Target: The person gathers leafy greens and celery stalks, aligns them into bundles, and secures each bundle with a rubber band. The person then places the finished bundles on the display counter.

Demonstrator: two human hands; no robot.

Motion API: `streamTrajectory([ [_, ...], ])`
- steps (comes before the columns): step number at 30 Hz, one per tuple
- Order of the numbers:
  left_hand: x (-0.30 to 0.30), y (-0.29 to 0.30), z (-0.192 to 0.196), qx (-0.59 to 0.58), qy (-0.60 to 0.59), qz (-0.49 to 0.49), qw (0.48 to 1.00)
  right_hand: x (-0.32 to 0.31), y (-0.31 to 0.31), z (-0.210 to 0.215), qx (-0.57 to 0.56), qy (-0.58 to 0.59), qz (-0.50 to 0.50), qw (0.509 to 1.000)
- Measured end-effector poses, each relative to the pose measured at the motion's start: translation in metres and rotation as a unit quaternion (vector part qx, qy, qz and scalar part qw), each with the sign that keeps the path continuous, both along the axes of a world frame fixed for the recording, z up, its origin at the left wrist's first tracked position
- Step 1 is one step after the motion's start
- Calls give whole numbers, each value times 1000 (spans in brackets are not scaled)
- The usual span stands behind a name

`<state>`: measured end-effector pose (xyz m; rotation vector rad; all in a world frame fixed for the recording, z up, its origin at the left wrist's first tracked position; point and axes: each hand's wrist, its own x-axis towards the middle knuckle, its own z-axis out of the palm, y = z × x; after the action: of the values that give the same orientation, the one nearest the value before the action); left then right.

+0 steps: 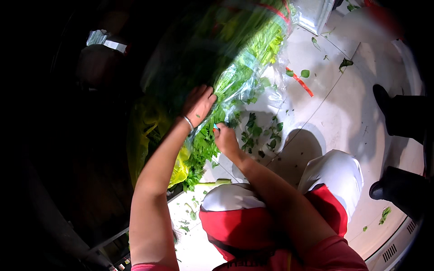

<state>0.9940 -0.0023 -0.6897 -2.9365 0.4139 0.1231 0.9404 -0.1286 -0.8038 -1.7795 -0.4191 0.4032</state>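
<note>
A big bundle of leafy celery (pixel 264 43), wrapped in clear plastic film (pixel 246 67), lies slanting across the floor. Its loose leaves (pixel 203 153) spill out at the near end. My left hand (pixel 200 105), a silver bangle on its wrist, presses onto the bundle's left side with its fingers bent over the stalks. Close by on the right, my right hand (pixel 227 141) is closed in a fist against the leaves. A small blue and orange bit pokes out of that fist; its kind is too small to make out.
A yellow plastic bag (pixel 181 168) sits left of the leaves. Loose green leaves (pixel 255 131) and a red strip (pixel 299 82) litter the tiled floor. Another person's dark shoes (pixel 383 99) stand at the right. A metal box (pixel 312 16) is at the top; the left side is dark.
</note>
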Motion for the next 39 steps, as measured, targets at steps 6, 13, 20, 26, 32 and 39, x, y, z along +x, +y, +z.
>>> streamTrajectory([
  [6,-10,28,18,-142,32,-15,989,24,-32,-4,131,100,-207,964],
  [13,1,7,28,-138,60,146,978,168,-18,-16,178,145,-317,920],
  [20,110,-45,21,-238,-147,90,956,195,-26,-2,56,108,-257,959],
  [26,154,-74,-14,65,-30,-18,997,195,-47,-14,-15,83,-139,987],
  [32,160,-81,-8,141,35,-15,989,165,-56,-36,20,3,-92,996],
  [39,161,-83,-18,159,63,-69,983,181,-85,-40,91,250,-181,947],
])
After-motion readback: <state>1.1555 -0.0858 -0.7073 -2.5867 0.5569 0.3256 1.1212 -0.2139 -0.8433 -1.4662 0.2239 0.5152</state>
